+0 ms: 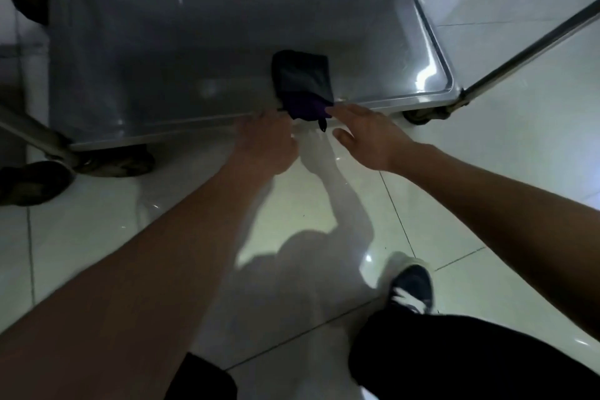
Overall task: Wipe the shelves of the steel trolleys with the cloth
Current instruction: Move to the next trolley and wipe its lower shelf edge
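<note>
1. Cloth (302, 83), a dark, folded piece of fabric with a purple part at its near end, lies on the low shelf of the steel trolley, its purple end draped over the near rim.
2. Nearest the camera are the person's black-clad knees and a dark sneaker with white laces (411, 290) standing on the glossy pale floor tiles (487, 191), where the arms' shadows fall.
3. Both bare forearms reach forward over the tiles toward the shelf's near rim.
4. Left hand (264, 143) is at the rim just left of the cloth, fingers bent down at the edge; whether they grip the rim or the cloth's corner cannot be told, as the picture is blurred there.
5. Right hand (367, 136) is spread, fingers straight and loosely apart, holding nothing; its fingertips (332, 112) reach the purple end from the right, and the thumb hangs below the rim.
6. Grey, rimmed steel trolley shelf (162, 68) stretches wide to the left, dull and reflective, with rounded corners.
7. Worn castor wheels sit under its near corners, one at left (120, 164) and one at right (418, 115).
8. Slanted steel tube (532, 45) rises from the right corner; another slants at the left corner.
9. Dark shoe (29, 183) rests on the floor at far left.
</note>
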Tool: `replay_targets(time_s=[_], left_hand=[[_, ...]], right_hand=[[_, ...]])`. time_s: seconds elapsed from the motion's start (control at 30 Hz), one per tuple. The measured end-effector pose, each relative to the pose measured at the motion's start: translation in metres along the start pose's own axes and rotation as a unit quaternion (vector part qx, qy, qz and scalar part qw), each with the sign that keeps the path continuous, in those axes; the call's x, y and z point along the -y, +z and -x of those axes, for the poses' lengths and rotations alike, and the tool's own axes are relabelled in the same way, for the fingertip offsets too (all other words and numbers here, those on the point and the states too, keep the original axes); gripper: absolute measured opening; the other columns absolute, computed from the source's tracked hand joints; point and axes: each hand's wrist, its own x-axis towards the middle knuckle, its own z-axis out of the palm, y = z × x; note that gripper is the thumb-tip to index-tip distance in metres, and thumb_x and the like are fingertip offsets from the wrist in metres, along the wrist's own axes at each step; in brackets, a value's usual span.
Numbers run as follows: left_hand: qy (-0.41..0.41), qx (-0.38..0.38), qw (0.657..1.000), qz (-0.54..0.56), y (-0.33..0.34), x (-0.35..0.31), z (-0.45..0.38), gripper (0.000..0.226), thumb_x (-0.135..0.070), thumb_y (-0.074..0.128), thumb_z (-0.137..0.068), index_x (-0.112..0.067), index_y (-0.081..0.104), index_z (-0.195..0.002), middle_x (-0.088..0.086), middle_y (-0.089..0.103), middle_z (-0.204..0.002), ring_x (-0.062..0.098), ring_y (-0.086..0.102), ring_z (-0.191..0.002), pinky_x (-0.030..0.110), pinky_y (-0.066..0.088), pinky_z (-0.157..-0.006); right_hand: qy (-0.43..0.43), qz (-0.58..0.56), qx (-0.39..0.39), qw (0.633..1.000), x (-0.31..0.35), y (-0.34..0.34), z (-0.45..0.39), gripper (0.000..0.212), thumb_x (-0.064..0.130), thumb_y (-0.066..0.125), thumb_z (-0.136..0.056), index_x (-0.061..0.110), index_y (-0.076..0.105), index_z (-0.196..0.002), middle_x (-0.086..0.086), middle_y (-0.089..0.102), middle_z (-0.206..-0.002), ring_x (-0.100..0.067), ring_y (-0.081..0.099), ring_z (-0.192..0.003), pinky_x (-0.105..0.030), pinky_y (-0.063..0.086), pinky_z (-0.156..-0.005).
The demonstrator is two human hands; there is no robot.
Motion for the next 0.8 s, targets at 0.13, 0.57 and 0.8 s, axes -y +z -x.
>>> replay_targets(time_s=[0.13, 0.57, 0.8], left_hand=[[0.001, -0.024, 0.999, -0.024, -0.003, 0.017, -0.013, 0.045, -0.036, 0.051, -0.094, -0.017, 0.053, -0.135, 0.010, 0.049, -0.142, 0.031, 0.043, -0.134, 0.049, 0.035, -0.108], [-0.018, -0.124, 0.992, -0.024, 0.030, -0.005, -0.057, 0.032, -0.021, 0.045, -0.096, -0.018, 0.061, -0.124, 0.006, 0.057, -0.123, 0.031, 0.053, -0.115, 0.046, 0.039, -0.102], [-0.010, -0.147, 0.989, -0.023, 0.039, -0.035, -0.087, 0.029, -0.019, 0.045, -0.092, -0.014, 0.066, -0.110, 0.006, 0.061, -0.118, 0.031, 0.056, -0.107, 0.043, 0.041, -0.090]], right_hand=[[-0.018, -0.016, -0.028, 0.999, 0.000, 0.008, -0.054, 0.054, 0.028, 0.042, -0.106, 0.016, 0.026, -0.157, -0.009, 0.023, -0.164, -0.027, 0.023, -0.150, -0.040, 0.026, -0.117], [-0.052, -0.072, -0.163, 0.983, -0.012, 0.078, -0.146, 0.043, 0.033, 0.034, -0.107, 0.026, 0.044, -0.148, -0.003, 0.025, -0.164, -0.027, 0.011, -0.154, -0.041, 0.011, -0.124], [-0.038, -0.072, -0.170, 0.982, -0.057, 0.076, -0.146, 0.055, 0.035, 0.030, -0.107, 0.013, 0.025, -0.157, -0.004, 0.021, -0.165, -0.021, 0.008, -0.154, -0.039, 0.005, -0.125]])
